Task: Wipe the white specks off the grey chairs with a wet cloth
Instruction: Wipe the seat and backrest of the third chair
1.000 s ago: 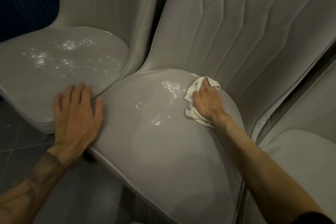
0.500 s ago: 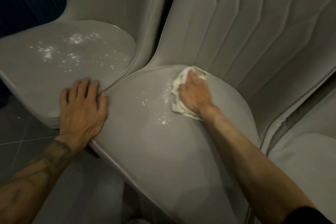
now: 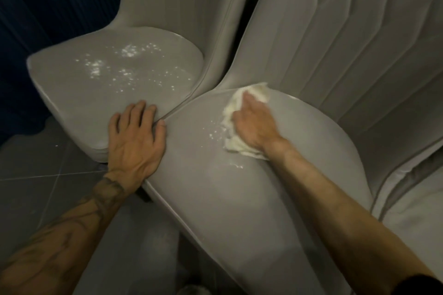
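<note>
Landmark: middle chair seat (image 3: pixel 239 199), grey and smooth.

Left of it:
- A dark blue ribbed wall (image 3: pixel 48 7) and a grey tiled floor (image 3: pixel 36 187).
- The left chair seat (image 3: pixel 72 108) touches the middle seat along a seam. It carries white specks (image 3: pixel 129 51) scattered across its rear half, all unwiped.

At the seam:
- The left hand (image 3: pixel 136 141) lies palm down with its fingers straight and slightly spread. It holds nothing.
- The fingers rest on the left seat and the thumb on the middle seat's edge.
- The tattooed forearm (image 3: pixel 72 235) runs back over the floor.

On the middle seat, toward its rear:
- A few leftover specks (image 3: pixel 213 133) lie just left of the white cloth (image 3: pixel 239 146).
- A small white smear (image 3: pixel 237 165) lies just in front of the cloth.
- The cloth is bunched and touches the seat, close to the channelled backrest (image 3: pixel 347 43).
- The right hand (image 3: pixel 254 124) sits on top of the cloth with its fingers bent down over it, gripping and pressing it. Blur hides the fingertips.
- The right forearm crosses the right half of the seat and hides part of it.

Right of the middle seat: a third grey chair (image 3: pixel 412 235), only partly in view.

Compared with 1.0 s ago:
- The cloth and right hand have moved across the seat toward the left hand.
- The dense speck patch that lay left of the cloth is gone, and only a thin scatter remains.
- The left hand is still on the seam.
- The left seat's specks are unchanged.
</note>
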